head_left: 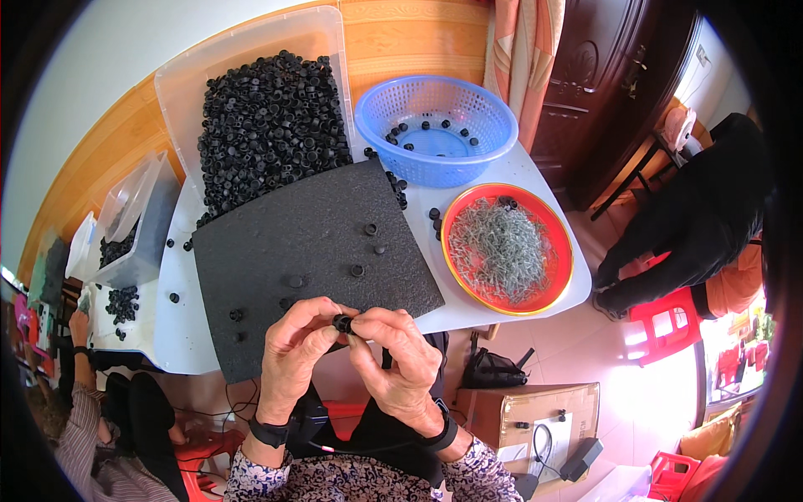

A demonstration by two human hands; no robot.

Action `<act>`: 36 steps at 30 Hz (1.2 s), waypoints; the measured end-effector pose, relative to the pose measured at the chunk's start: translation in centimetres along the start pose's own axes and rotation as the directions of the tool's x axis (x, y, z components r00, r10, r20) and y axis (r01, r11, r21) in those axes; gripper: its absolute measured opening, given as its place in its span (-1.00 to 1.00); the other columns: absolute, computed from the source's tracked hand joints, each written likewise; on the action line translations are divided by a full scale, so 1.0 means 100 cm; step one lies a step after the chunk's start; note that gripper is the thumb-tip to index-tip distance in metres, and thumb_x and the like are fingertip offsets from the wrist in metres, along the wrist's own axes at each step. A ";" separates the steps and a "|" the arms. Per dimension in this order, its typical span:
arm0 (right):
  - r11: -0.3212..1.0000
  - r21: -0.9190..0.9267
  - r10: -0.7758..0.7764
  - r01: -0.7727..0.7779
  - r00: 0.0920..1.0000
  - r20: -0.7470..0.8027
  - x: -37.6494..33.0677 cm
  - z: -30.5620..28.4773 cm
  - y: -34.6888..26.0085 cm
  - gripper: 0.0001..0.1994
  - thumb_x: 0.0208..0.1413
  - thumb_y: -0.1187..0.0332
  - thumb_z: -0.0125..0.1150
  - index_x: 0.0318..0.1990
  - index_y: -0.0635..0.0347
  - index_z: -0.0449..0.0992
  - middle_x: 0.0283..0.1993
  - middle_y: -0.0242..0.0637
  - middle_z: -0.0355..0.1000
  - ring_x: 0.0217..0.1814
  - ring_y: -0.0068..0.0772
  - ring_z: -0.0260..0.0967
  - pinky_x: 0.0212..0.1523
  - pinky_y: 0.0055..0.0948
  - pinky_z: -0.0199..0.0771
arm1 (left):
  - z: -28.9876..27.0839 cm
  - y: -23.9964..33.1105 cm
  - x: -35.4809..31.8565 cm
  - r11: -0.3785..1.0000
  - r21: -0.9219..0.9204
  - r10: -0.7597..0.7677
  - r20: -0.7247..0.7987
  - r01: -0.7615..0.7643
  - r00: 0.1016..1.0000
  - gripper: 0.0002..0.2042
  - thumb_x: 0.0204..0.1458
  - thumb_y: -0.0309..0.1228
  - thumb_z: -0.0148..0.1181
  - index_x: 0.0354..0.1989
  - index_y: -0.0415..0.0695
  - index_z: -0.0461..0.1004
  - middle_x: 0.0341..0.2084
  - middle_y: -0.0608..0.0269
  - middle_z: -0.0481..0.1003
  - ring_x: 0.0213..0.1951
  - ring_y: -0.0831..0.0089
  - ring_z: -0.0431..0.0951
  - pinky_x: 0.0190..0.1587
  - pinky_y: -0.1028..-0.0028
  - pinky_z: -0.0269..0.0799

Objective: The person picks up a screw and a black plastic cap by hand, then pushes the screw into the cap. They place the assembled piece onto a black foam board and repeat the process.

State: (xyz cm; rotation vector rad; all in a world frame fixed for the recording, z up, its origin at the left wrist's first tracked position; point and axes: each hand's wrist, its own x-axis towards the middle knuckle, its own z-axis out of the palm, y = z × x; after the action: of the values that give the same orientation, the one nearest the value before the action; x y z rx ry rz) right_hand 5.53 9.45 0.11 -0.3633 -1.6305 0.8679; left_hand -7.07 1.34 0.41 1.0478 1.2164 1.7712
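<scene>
My left hand (294, 350) and my right hand (397, 356) meet over the near edge of a black foam mat (276, 234). Between their fingertips is a small round black plastic cap (341, 323), pinched from both sides. Whether a smaller piece sits in the right fingertips cannot be made out. Several similar caps lie loose on the mat, among them one ring-shaped cap (358, 271) beyond my hands. Right of the mat stands a red bowl (558, 280) with a yellow rim, holding a heap of thin silvery pins (500, 251) and a black cap on top.
Behind the mat, a clear plastic bin (333, 33) is heaped with black caps. A blue perforated basket (439, 171) holds several more. Another clear tub (146, 251) stands left. A co-worker's hand (79, 325) shows at far left; another person in black (694, 209) bends at right. A cardboard box (485, 418) is on the floor.
</scene>
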 end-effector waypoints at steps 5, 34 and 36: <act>1.000 -0.027 -0.001 0.001 1.000 -0.003 0.001 -0.001 0.000 -0.72 -0.15 0.70 0.34 -0.23 0.28 0.54 -0.23 -0.25 0.52 -0.33 -0.41 0.46 -0.34 -0.51 0.50 | -0.001 -0.002 0.000 1.000 0.008 0.006 -0.007 -0.006 1.000 -0.75 0.19 -0.39 0.18 -0.01 -0.20 0.43 -0.12 0.06 0.55 -0.11 0.40 0.58 -0.06 0.41 0.56; 0.995 -0.088 -0.043 0.049 0.997 0.068 0.004 -0.002 0.004 -0.68 -0.15 0.69 0.35 -0.17 0.28 0.55 -0.21 -0.24 0.51 -0.28 -0.34 0.48 -0.32 -0.47 0.51 | 0.005 -0.003 0.000 0.995 -0.072 -0.070 -0.072 0.065 0.995 -0.75 0.20 -0.48 0.13 0.02 -0.27 0.43 -0.13 0.13 0.55 -0.17 0.51 0.55 -0.07 0.47 0.53; 0.995 -0.092 -0.034 0.039 0.998 0.061 0.004 -0.002 0.004 -0.68 -0.15 0.69 0.36 -0.17 0.28 0.56 -0.21 -0.24 0.51 -0.28 -0.34 0.48 -0.32 -0.47 0.52 | 0.007 0.000 0.000 0.995 -0.073 -0.070 -0.068 0.065 0.995 -0.75 0.21 -0.49 0.12 0.03 -0.28 0.43 -0.13 0.13 0.55 -0.16 0.50 0.55 -0.06 0.46 0.54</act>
State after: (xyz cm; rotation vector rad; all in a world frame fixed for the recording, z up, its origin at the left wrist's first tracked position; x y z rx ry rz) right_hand 5.54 10.07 0.17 -0.3745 -1.7320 0.7835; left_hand -6.46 1.56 0.54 0.8997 1.2087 1.7988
